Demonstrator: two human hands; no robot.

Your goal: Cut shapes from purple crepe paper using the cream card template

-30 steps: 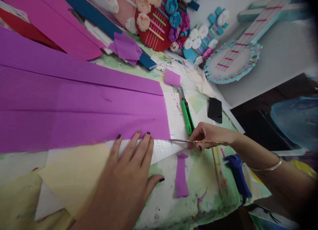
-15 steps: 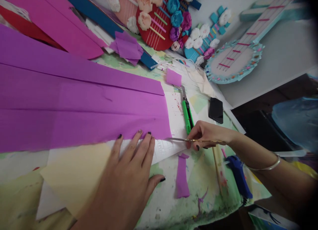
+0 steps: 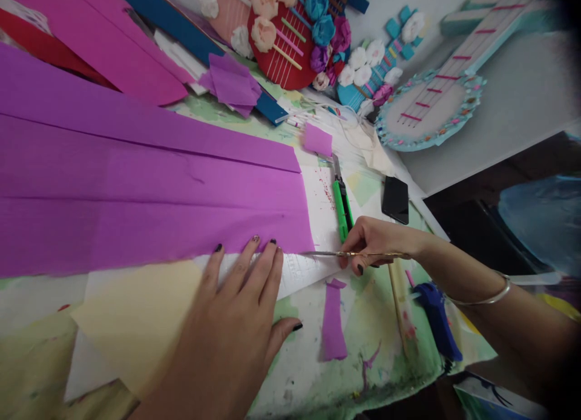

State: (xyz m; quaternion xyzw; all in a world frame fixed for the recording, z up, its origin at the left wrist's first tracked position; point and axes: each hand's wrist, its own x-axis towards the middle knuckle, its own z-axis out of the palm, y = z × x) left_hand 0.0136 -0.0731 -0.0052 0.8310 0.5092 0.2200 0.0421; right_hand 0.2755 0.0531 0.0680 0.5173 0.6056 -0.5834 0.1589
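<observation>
A long sheet of purple crepe paper lies across the left half of the table. My left hand is spread flat, its fingertips pressing the sheet's near edge. My right hand is closed around a pair of scissors, whose blades point left and reach the near right corner of the sheet. Whether the blades are parted I cannot tell. Close beyond that hand lies a green utility knife. Between the hands, nearer me, is a narrow purple paper strip.
A black phone and a blue glue gun lie at the right. Small purple paper squares rest at the back. Paper-flower-trimmed guitar shapes stand against the wall. Cream paper lies under my left forearm.
My right hand and the scissors have shifted slightly left along the sheet's near edge. My left hand stays in place on the paper.
</observation>
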